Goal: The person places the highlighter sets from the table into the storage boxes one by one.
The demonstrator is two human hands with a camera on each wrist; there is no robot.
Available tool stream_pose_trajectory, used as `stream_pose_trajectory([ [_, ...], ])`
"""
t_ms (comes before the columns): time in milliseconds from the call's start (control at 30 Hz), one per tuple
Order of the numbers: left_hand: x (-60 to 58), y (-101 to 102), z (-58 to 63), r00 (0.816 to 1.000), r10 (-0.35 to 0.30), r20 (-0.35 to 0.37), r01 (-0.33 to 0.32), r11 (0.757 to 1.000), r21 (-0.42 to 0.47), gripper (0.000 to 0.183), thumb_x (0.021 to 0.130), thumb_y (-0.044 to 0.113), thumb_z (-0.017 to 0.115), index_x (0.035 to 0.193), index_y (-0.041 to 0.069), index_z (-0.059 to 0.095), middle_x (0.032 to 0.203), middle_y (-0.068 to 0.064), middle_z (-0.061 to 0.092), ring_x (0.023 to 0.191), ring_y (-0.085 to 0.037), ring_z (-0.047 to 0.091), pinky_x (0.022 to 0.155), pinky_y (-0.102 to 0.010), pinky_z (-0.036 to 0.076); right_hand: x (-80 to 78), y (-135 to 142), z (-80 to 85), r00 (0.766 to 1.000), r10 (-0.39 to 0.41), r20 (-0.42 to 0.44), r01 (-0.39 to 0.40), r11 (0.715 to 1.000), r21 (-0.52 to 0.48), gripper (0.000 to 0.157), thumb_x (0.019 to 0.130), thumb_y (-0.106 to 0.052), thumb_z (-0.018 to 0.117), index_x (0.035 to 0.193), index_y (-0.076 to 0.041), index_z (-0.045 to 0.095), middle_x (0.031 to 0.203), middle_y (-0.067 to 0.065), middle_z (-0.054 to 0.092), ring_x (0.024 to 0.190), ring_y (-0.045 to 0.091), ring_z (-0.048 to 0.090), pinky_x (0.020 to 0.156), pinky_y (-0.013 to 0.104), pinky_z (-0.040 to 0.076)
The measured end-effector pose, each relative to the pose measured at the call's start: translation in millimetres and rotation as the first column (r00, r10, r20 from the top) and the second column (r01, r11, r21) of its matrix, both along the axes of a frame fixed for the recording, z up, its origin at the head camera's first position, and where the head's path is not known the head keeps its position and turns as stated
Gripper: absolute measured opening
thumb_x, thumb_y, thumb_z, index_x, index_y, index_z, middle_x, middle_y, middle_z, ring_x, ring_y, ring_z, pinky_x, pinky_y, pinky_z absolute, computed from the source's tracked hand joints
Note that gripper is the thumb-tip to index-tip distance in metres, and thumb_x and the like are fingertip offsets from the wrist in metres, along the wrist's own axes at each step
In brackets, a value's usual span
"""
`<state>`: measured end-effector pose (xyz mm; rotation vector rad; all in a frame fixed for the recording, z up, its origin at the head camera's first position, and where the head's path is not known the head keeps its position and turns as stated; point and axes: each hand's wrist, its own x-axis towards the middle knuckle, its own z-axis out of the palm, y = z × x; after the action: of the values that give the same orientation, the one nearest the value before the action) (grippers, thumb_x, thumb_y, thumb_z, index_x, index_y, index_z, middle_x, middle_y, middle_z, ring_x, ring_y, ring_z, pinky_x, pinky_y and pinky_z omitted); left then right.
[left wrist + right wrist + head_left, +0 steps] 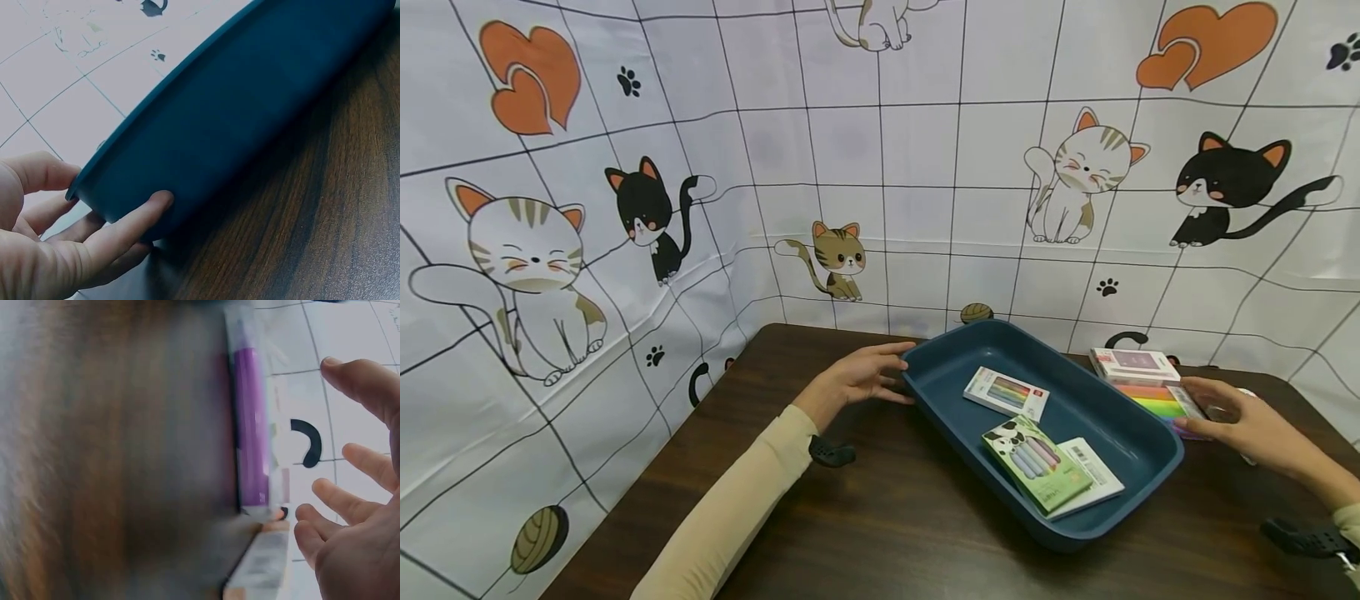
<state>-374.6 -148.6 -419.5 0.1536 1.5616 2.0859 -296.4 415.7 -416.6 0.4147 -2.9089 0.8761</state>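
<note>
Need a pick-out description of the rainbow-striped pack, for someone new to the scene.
On the dark wooden table, find the large blue tray. Just outside its far right side, between it and the right hand, lies the rainbow-striped pack, by a white box. Broad orange, yellow and green bands set it apart from that mostly white neighbour.

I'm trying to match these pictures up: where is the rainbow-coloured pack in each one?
Head: at the right, between the blue tray and the right hand; the rainbow-coloured pack has a white box just behind it.
Left wrist: not in this picture.
Right wrist: just right of centre, apparently seen edge-on as an upright purple strip.
Shared landmark: the white grid-lined wall covering.
</note>
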Motion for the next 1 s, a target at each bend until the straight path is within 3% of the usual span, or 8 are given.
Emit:
stream_pose_trajectory([
  [67,0.1,-1,0.8,1.0,0.003,-0.002,-0.003,1.0,0.002,0.055,0.103,-0.001,0.056,0.154,0.014,0.046,0.153,-0.019,0.038,0.134,-0.051,0.04,0.088,-0.063,0.053,0.5,3,5.3,1.0,0.007,0.01,-0.007,1.0,-0.007,0.083,0.095,-0.034,0.073,0.153,0.009,0.032,0.142,0.047,0.036,0.12,0.072,0.037,0.086,0.082,0.038],
  [233,0.4,-4,1.4,1.0,0.017,-0.007,-0.017,1.0,0.0,0.054,0.102,-0.001,0.057,0.153,0.014,0.048,0.152,-0.018,0.039,0.134,-0.051,0.04,0.088,-0.063,0.053,1.9,15,11.3,1.0,-0.011,-0.007,0.011,1.0,0.013,0.082,0.097,-0.033,0.071,0.153,0.01,0.029,0.145,0.046,0.033,0.121,0.071,0.037,0.087,0.081,0.038],
  [433,2.9,-7,-0.6,1.0,0.006,0.006,-0.006,1.0,-0.005,0.054,0.103,-0.001,0.056,0.154,0.014,0.047,0.154,-0.018,0.037,0.134,-0.05,0.041,0.089,-0.063,0.052,7.6,25,10.8,0.997,-0.07,0.043,0.068,0.997,0.034,0.087,0.099,-0.038,0.067,0.154,0.012,0.023,0.143,0.049,0.028,0.119,0.072,0.033,0.086,0.082,0.037],
  [633,1.9,-11,-0.7,1.0,0.018,-0.011,-0.018,1.0,-0.002,0.053,0.103,0.001,0.056,0.153,0.015,0.048,0.153,-0.018,0.039,0.132,-0.049,0.044,0.087,-0.061,0.054,7.8,36,15.4,0.997,-0.072,0.024,0.071,0.997,0.041,0.085,0.099,-0.037,0.067,0.153,0.014,0.023,0.143,0.049,0.029,0.119,0.072,0.033,0.086,0.081,0.037],
  [833,1.5,-13,-1.6,1.0,0.004,-0.002,-0.004,1.0,0.009,0.056,0.104,0.0,0.055,0.156,0.016,0.043,0.154,-0.017,0.036,0.135,-0.048,0.04,0.089,-0.062,0.053,9.3,55,8.3,0.996,-0.076,0.036,0.077,0.997,-0.019,0.088,0.099,-0.033,0.068,0.153,0.015,0.018,0.145,0.051,0.023,0.122,0.075,0.028,0.089,0.083,0.029],
  [1000,1.9,-11,-2.6,1.0,-0.004,-0.018,0.004,1.0,-0.002,0.057,0.103,0.002,0.057,0.157,0.015,0.042,0.154,-0.018,0.037,0.134,-0.048,0.041,0.089,-0.061,0.053,12.4,73,-1.0,0.989,-0.133,0.06,0.134,0.991,-0.02,0.092,0.099,-0.035,0.068,0.151,0.018,0.013,0.142,0.054,0.02,0.12,0.075,0.027,0.086,0.085,0.029],
])
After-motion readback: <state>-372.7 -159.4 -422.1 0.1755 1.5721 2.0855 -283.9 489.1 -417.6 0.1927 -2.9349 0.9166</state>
